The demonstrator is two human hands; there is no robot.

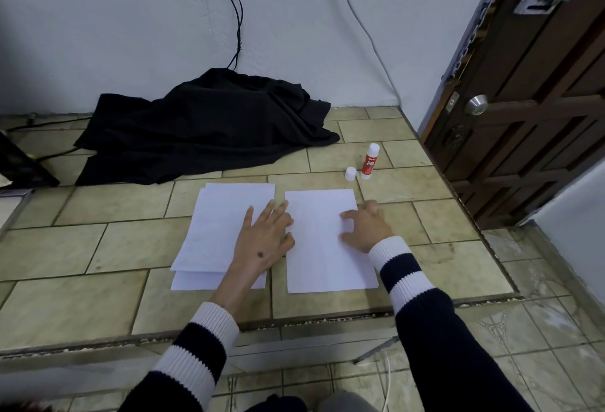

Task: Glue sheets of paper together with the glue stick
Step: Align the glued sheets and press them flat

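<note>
Two lots of white paper lie side by side on the tiled counter. A small stack of sheets (216, 228) is on the left, and a single sheet (322, 248) on the right. My left hand (265, 238) lies flat with straight fingers across the stack's right edge, fingertips reaching the gap between the papers. My right hand (365, 226) presses on the right sheet's right edge, thumb and fingers spread. The red and white glue stick (370, 162) stands upright behind the right sheet, uncapped. Its white cap (350, 174) stands just to its left.
A crumpled black cloth (209, 123) covers the back of the counter (98, 241), with black cables running up the wall. A brown door (530, 90) with a metal knob is at the right. The counter's front edge runs near my sleeves.
</note>
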